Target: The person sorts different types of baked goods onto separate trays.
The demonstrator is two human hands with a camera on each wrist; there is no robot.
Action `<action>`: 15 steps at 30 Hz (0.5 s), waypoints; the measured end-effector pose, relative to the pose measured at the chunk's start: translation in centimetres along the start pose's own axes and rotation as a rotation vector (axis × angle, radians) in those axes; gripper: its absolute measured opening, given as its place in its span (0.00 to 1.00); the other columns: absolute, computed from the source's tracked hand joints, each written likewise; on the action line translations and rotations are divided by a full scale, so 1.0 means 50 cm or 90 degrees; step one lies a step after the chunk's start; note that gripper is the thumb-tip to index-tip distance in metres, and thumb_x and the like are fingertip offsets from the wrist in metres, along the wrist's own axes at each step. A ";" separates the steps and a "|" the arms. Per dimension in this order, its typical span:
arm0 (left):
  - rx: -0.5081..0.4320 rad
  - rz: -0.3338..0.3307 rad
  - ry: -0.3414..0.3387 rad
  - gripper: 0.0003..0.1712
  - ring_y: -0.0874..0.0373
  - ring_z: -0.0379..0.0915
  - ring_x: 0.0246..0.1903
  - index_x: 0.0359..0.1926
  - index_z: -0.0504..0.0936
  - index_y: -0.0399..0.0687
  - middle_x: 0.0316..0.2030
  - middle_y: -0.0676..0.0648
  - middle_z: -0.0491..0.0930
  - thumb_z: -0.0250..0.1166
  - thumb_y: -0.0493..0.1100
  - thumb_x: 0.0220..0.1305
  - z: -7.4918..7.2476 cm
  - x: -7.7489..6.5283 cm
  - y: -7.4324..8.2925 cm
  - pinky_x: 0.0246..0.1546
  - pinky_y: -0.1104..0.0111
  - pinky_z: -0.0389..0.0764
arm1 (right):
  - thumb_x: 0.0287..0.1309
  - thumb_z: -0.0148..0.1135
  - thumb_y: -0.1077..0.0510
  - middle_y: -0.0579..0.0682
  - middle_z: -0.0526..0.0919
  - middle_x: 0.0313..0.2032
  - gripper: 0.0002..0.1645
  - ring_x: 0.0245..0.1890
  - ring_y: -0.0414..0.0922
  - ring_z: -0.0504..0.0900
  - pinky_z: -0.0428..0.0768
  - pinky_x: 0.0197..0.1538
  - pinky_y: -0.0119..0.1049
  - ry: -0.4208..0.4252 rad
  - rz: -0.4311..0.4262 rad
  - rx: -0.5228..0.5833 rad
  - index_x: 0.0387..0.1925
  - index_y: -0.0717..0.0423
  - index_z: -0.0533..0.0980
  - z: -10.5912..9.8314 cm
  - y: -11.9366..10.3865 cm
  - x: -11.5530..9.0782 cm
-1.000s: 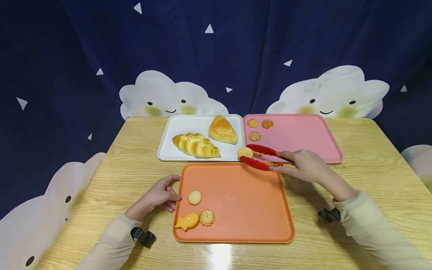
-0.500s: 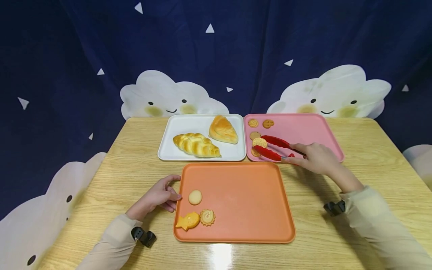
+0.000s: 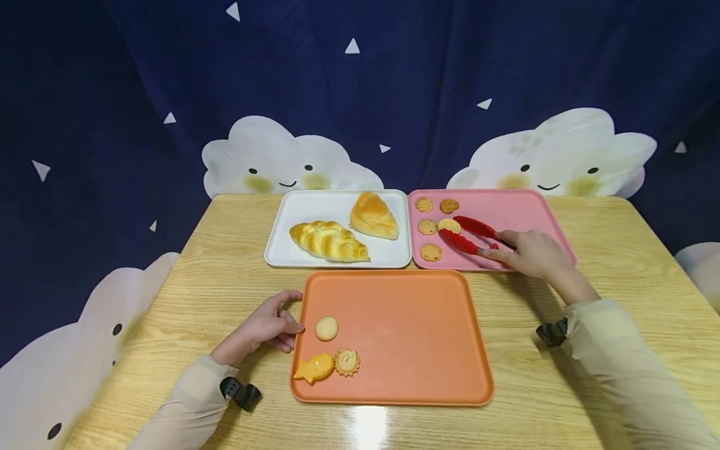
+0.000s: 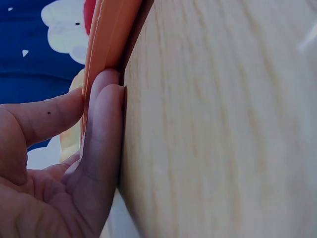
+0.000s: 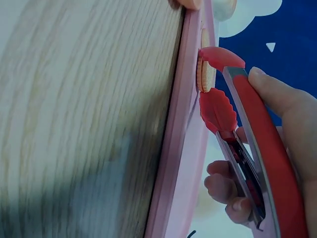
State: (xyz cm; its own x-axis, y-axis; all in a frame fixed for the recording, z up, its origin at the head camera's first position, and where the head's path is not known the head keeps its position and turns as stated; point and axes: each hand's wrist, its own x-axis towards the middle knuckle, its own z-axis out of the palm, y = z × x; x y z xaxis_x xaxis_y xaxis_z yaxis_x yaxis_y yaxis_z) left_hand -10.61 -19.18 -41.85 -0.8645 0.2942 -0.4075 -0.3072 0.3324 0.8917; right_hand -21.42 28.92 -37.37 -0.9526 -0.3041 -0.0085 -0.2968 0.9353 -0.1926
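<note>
My right hand [image 3: 534, 253] grips red-tipped tongs [image 3: 462, 242] over the pink tray [image 3: 517, 215]. At the tong tips is a round dotted cracker [image 3: 449, 225], low over the tray; in the right wrist view the cracker [image 5: 205, 75] shows between the two red tips. Around it in the pink tray lie several small cookies, among them a chocolate-chip cookie [image 3: 430, 252] and a pretzel-shaped cookie [image 3: 449, 205]. My left hand [image 3: 274, 323] holds the left rim of the orange tray [image 3: 405, 337], thumb on the edge, fingers along the outer side, as the left wrist view shows.
The orange tray carries a plain round cookie [image 3: 326, 328], a fish-shaped cookie [image 3: 315, 367] and a scalloped cookie [image 3: 347, 362]. Beside the pink tray, a white tray [image 3: 281, 247] bears a braided bread [image 3: 329, 240] and a triangular bread [image 3: 374, 216]. A dark cloud-print curtain [image 3: 360, 94] hangs behind.
My right hand has carried the cracker in the tongs from above the tray edges rightward and back into the pink tray, right of the cookies. My left hand has stayed at the orange tray.
</note>
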 end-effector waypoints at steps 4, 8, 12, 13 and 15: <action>0.000 0.000 -0.001 0.37 0.58 0.73 0.12 0.64 0.55 0.37 0.20 0.44 0.76 0.61 0.30 0.55 0.000 0.001 0.001 0.15 0.62 0.79 | 0.52 0.51 0.29 0.70 0.75 0.46 0.47 0.41 0.63 0.75 0.71 0.43 0.60 -0.010 0.011 0.004 0.56 0.65 0.69 0.003 0.005 0.004; 0.000 -0.001 0.000 0.37 0.58 0.73 0.12 0.64 0.55 0.38 0.20 0.45 0.76 0.61 0.30 0.55 -0.001 0.002 0.000 0.15 0.62 0.79 | 0.51 0.52 0.28 0.71 0.74 0.46 0.48 0.42 0.64 0.75 0.71 0.44 0.60 -0.002 0.024 0.011 0.56 0.65 0.69 0.000 0.004 0.002; -0.001 -0.001 -0.001 0.37 0.58 0.73 0.12 0.64 0.55 0.37 0.20 0.45 0.76 0.61 0.30 0.55 -0.001 0.002 0.000 0.15 0.62 0.79 | 0.50 0.52 0.28 0.69 0.76 0.43 0.47 0.39 0.63 0.76 0.72 0.42 0.59 0.013 0.012 0.003 0.56 0.64 0.70 -0.004 -0.005 -0.008; -0.001 -0.001 -0.001 0.37 0.58 0.73 0.12 0.64 0.55 0.37 0.20 0.44 0.76 0.61 0.30 0.55 -0.001 0.002 0.000 0.15 0.62 0.79 | 0.51 0.52 0.29 0.69 0.77 0.43 0.46 0.39 0.63 0.76 0.72 0.41 0.59 0.016 0.006 -0.001 0.56 0.63 0.70 -0.005 -0.008 -0.012; -0.001 -0.003 0.000 0.37 0.58 0.73 0.12 0.64 0.55 0.37 0.20 0.44 0.76 0.61 0.30 0.55 -0.001 0.002 -0.001 0.15 0.63 0.79 | 0.51 0.53 0.30 0.69 0.78 0.41 0.44 0.37 0.63 0.77 0.73 0.39 0.59 0.025 -0.009 -0.009 0.55 0.62 0.70 -0.007 -0.013 -0.019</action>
State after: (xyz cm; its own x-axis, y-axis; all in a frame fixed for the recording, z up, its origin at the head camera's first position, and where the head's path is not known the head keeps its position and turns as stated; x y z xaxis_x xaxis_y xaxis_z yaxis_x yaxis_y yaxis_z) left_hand -10.70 -19.21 -41.93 -0.8633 0.2919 -0.4118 -0.3121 0.3324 0.8900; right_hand -20.36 28.64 -36.89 -0.9500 -0.3104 0.0321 -0.3111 0.9334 -0.1788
